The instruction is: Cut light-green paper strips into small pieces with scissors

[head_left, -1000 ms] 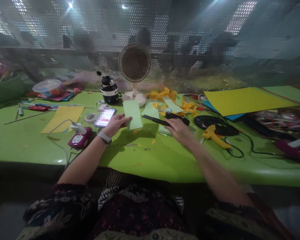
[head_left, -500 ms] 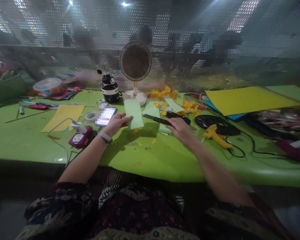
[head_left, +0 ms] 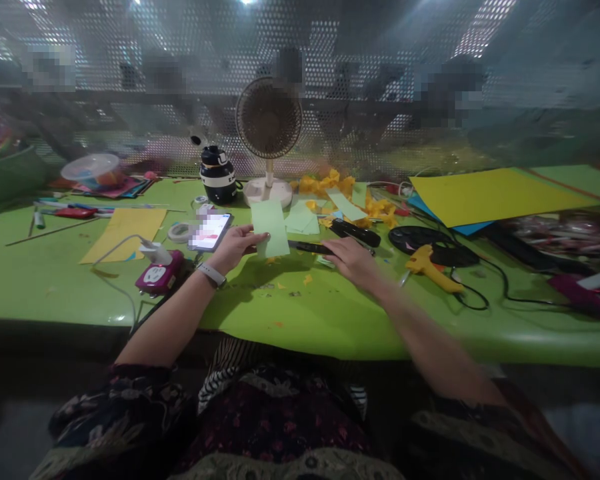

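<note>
green paper (head_left: 272, 228) in left hand (head_left: 234, 250)

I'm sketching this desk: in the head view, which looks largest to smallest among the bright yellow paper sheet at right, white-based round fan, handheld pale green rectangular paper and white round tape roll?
Bright yellow paper sheet
White-based round fan
Pale green rectangular paper
White round tape roll

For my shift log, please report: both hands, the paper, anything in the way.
Left hand: pale green paper, gripped. Right hand: slim black tool, tip beside paper. Black stapler-like item just beyond right hand.
</note>
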